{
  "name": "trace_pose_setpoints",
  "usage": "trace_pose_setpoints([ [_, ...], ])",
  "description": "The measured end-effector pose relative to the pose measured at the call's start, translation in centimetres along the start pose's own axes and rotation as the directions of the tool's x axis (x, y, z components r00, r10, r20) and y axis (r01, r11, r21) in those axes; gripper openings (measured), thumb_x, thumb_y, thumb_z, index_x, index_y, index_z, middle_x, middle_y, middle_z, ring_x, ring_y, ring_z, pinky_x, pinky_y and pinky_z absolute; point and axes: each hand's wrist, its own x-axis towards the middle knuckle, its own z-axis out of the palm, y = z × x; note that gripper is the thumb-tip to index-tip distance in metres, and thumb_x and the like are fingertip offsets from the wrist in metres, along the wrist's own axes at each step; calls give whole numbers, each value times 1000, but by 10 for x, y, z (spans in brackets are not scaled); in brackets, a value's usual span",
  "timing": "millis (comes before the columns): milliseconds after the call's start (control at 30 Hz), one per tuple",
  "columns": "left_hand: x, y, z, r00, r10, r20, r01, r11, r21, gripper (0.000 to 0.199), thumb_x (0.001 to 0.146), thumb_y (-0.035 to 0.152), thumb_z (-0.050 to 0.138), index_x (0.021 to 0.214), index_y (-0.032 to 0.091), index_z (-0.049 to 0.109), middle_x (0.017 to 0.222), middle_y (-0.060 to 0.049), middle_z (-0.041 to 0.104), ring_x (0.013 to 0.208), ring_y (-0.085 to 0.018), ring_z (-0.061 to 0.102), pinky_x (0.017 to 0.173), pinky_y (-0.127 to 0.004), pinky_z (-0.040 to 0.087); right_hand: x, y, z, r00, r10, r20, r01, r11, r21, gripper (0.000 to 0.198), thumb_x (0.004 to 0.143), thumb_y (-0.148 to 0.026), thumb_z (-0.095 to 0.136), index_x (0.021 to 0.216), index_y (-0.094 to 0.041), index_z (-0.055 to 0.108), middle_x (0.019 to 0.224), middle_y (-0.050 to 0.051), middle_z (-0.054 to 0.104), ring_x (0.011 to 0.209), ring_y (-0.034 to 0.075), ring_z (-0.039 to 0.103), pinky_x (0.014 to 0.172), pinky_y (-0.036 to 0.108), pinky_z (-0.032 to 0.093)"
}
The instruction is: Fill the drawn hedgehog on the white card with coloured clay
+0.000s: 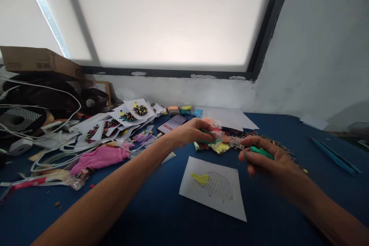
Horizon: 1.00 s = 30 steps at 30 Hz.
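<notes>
so the biggest thing here is the blue table [138, 207], filling the lower half of the frame. next up is a cardboard box [25, 59] at the upper left, on top of some dark stuff. then there's the white card [196, 192], lower middle, lying flat with a hedgehog-looking drawing: yellow head, body full of little dashes. two hands above it, well apart. left hand [198, 132], center of frame, is half curled with thumb and fingers pinched together; right hand [266, 157], right of center, has its fingers bent in, loosely closed. phone [172, 123] lies just behind the left wrist, screen lit. smallest bits: the left pinches a clear wrapper [218, 136] with green showing, kinda blurry, and the right grips a green lump [261, 152].
</notes>
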Motion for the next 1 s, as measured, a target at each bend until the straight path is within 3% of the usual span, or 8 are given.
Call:
trace_pose_setpoints([
  [200, -9, 1, -10, 995, 50, 82, -57, 995, 76, 35, 74, 22, 75, 106, 14, 64, 82, -3, 65, 69, -11, 61, 66, -25, 50, -1, 0, 7, 988, 81, 134, -63, 989, -135, 35, 75, -53, 69, 86, -21, 62, 62, -4, 57, 49, 7, 47, 51, 24, 40],
  [267, -12, 0, -9, 993, 56, 102, -69, 989, 130, 30, 75, 28, 75, 99, 13, 65, 80, -3, 64, 67, -11, 60, 64, -24, 49, -1, 1, 8, 986, 90, 138, -66, 982, -175, 32, 76, -51, 67, 85, -21, 61, 54, -6, 51, 47, 8, 45, 51, 24, 38],
  [367, -15, -3, -10, 998, 57, -14, -50, 953, 298, 26, 76, 35, 72, 87, 14, 63, 79, -2, 62, 63, -10, 57, 58, -22, 46, -1, 1, 6, 990, 76, 116, -50, 977, -209, 25, 78, -45, 64, 84, -21, 58, 53, -7, 47, 49, 8, 45, 51, 25, 37],
  [433, -18, -6, -14, 995, 34, -89, 6, 911, 413, 25, 74, 35, 71, 84, 15, 61, 79, -1, 62, 63, -10, 56, 56, -21, 44, -1, 1, 5, 992, 64, 106, -40, 974, -221, 20, 78, -41, 62, 83, -22, 57, 55, -7, 47, 49, 8, 45, 53, 25, 37],
  [600, -30, -14, -31, 990, -20, -138, 98, 801, 591, 22, 72, 35, 70, 80, 15, 66, 80, -3, 63, 69, -13, 57, 58, -21, 40, -5, -2, 5, 991, 60, 116, -32, 973, -229, 18, 75, -32, 61, 89, -22, 57, 56, -6, 49, 51, 11, 47, 54, 28, 40],
  [800, -43, -28, -36, 967, -64, -247, 233, 617, 752, 18, 78, 31, 60, 72, 15, 64, 66, -2, 61, 60, -14, 54, 54, -23, 35, -8, -3, 11, 996, 28, 85, -10, 979, -205, 33, 85, -48, 51, 103, -20, 56, 60, -3, 54, 55, 14, 53, 58, 31, 47],
  [1000, -52, -23, -19, 948, 81, -307, 246, 420, 873, 8, 73, 20, 65, 78, 13, 68, 87, -13, 66, 91, -29, 57, 77, -34, 41, -2, 2, 11, 998, 12, 63, 5, 963, -269, 41, 81, -60, 57, 91, -20, 58, 62, 0, 62, 53, 14, 56, 54, 29, 46],
])
